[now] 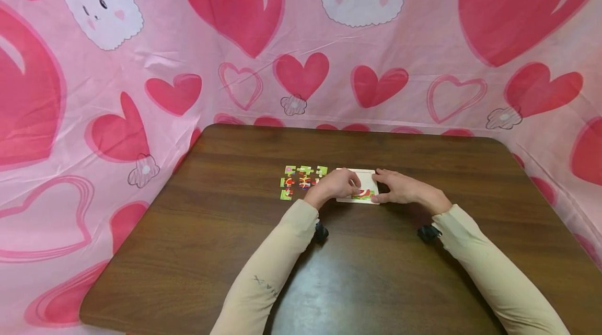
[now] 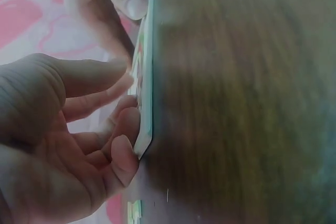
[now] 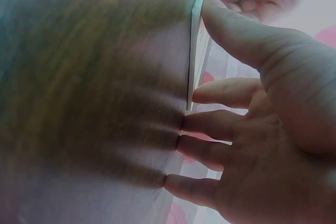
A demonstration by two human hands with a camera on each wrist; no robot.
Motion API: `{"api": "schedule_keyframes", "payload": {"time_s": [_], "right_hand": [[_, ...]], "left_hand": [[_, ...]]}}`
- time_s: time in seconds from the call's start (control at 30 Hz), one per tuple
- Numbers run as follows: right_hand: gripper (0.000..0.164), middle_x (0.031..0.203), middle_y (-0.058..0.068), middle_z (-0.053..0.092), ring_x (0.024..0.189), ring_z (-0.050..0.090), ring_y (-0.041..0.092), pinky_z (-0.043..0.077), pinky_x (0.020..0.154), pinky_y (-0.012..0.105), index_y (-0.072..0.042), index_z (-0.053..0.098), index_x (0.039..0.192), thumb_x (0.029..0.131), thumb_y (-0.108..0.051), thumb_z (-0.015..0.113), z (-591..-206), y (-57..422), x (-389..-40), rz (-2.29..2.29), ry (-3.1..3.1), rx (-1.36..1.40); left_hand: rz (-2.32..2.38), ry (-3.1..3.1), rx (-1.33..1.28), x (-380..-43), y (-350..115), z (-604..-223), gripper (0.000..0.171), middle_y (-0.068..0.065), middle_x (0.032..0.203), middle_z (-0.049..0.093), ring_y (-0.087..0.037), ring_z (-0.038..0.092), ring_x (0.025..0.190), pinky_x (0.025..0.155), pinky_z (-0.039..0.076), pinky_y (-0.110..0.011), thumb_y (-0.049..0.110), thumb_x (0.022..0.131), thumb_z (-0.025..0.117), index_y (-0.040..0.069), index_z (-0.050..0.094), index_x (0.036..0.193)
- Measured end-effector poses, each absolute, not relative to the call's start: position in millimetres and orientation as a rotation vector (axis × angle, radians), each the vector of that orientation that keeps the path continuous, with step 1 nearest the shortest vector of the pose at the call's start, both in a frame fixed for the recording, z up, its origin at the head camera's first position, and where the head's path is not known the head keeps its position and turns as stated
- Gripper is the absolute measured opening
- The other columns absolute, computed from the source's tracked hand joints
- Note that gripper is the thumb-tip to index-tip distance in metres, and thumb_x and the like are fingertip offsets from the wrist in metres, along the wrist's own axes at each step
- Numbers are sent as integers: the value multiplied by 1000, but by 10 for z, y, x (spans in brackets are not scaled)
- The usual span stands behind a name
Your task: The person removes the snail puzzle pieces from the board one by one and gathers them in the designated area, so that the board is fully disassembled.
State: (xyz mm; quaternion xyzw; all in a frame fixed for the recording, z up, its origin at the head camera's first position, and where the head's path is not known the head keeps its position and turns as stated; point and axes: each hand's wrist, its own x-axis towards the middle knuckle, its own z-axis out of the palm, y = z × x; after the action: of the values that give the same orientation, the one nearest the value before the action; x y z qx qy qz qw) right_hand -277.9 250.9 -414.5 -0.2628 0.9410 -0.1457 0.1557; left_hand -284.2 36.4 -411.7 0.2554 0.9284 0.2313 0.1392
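Note:
A shallow white puzzle tray (image 1: 367, 175) lies on the table, with red and green puzzle pieces (image 1: 364, 195) along its near side. My left hand (image 1: 337, 183) reaches over the tray from the left, fingers bent. Its thumb and index fingertips come close together at the tray's face (image 2: 137, 72); whatever lies between them is hidden. On the other side, my right hand (image 1: 400, 187) spans the tray's right edge, thumb at the near corner and index finger at the far one. Its other fingers (image 3: 205, 150) extend down to the tabletop.
Several loose puzzle pieces (image 1: 304, 170) lie in rows left of the tray, partly covered by my left hand. They sit on a brown wooden table (image 1: 226, 220). Pink cloth with hearts (image 1: 301, 76) hangs behind the table and along its sides. Dark wrist cameras (image 1: 428, 233) hang below both cuffs.

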Motion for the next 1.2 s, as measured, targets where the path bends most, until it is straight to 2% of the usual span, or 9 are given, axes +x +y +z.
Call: {"api": "schedule_keyframes", "payload": {"time_s": [0.13,0.23,0.83,1.2], "right_hand": [[79,152,36,27,141,26,53,26,112,63,7,41,144,91,-45,66,-4140,2506,-2777,-419,2695,-760],[78,152,36,27,141,26,53,25,112,62,7,41,144,91,-43,67,-4137,2505,-2774,-423,2697,-760],[82,155,34,25,143,24,52,24,113,63,6,37,146,90,-44,68,-4121,2504,-2770,-431,2673,-717],[79,153,36,26,141,26,54,25,112,64,7,39,145,91,-43,67,-4121,2499,-2767,-436,2682,-744]], "left_hand": [[617,2702,740,-2839,399,-4117,11,5,87,70,-7,57,79,69,43,-19,25,89,70,15,74,94],[597,2723,737,-2840,419,-4115,10,6,85,69,-9,56,79,68,42,-20,24,88,71,17,74,92],[581,2718,736,-2855,436,-4116,10,4,89,67,-15,54,79,64,38,-22,18,88,67,22,73,94],[507,2734,792,-2856,463,-4125,14,2,101,69,-15,57,88,72,42,-24,14,87,64,21,71,97]]}}
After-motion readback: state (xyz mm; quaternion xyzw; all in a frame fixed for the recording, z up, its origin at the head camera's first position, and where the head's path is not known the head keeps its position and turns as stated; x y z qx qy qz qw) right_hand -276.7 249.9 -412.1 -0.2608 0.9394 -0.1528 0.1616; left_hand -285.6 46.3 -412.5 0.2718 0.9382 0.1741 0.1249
